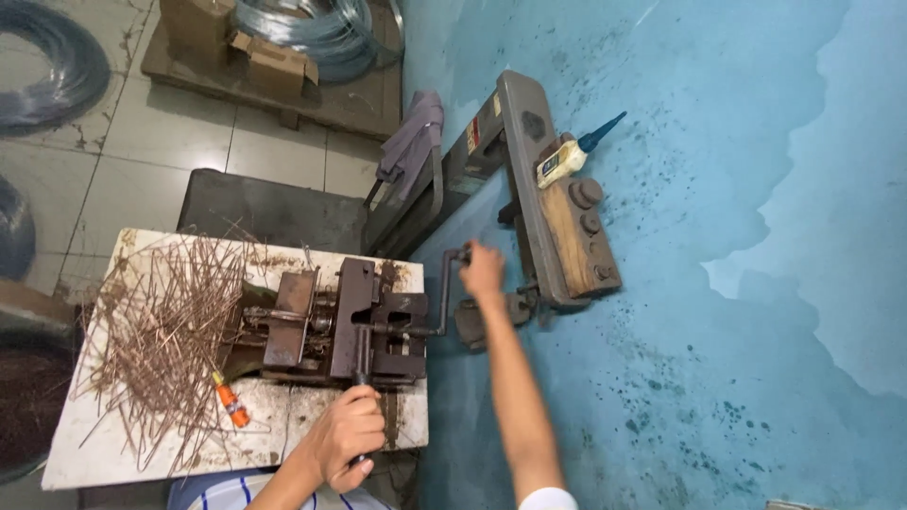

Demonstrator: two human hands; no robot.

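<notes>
Hands grip the bending jig (345, 326): left hand (347, 436) its lever, right hand (482, 270) its crank

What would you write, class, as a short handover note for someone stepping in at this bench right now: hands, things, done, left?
Left hand: gripped on the black lever handle of the metal jig.
Right hand: on the crank handle beside the jig.
Cut copper wire pieces lie heaped on the white bench, an orange tool at their edge.
Done: cannot tell.
Left: that heap, seemingly.
</notes>
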